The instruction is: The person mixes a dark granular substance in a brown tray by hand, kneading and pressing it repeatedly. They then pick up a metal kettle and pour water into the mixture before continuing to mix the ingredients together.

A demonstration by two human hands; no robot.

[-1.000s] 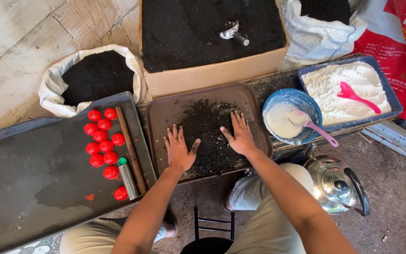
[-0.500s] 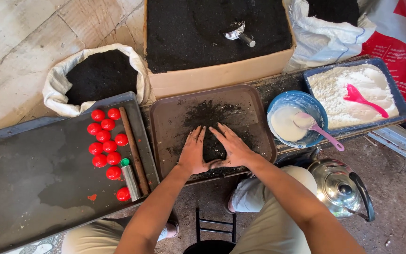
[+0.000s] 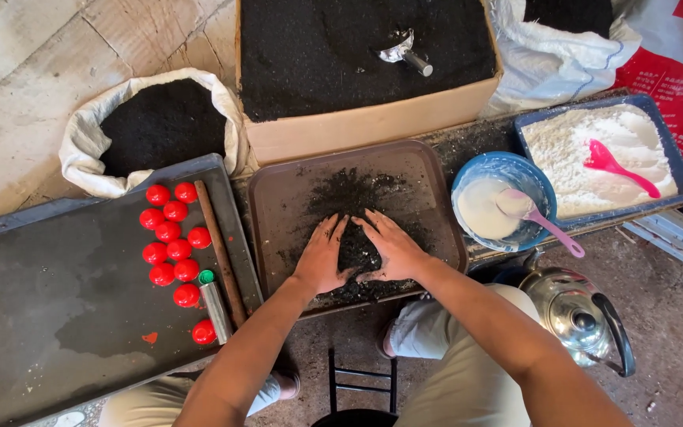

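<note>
hands closed in; black powder (image 3: pixel 355 249) between grip

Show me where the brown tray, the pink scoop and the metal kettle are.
brown tray (image 3: pixel 278 198), head view, bare left part of its floor.
pink scoop (image 3: pixel 604 160), head view, its broad bowl end lying on the white powder.
metal kettle (image 3: pixel 575 310), head view, its shiny domed lid.

1. Black powder (image 3: pixel 355 251) lies between the fingers, on a brown tray (image 3: pixel 278 198).
2. Red balls (image 3: pixel 169 232) sit left of the fingers.
3. Right of the fingertips: blue bowl (image 3: pixel 503 166), lilac spoon (image 3: pixel 543 224).
4. Pink scoop (image 3: pixel 616 167) on white powder (image 3: pixel 571 150).
</note>
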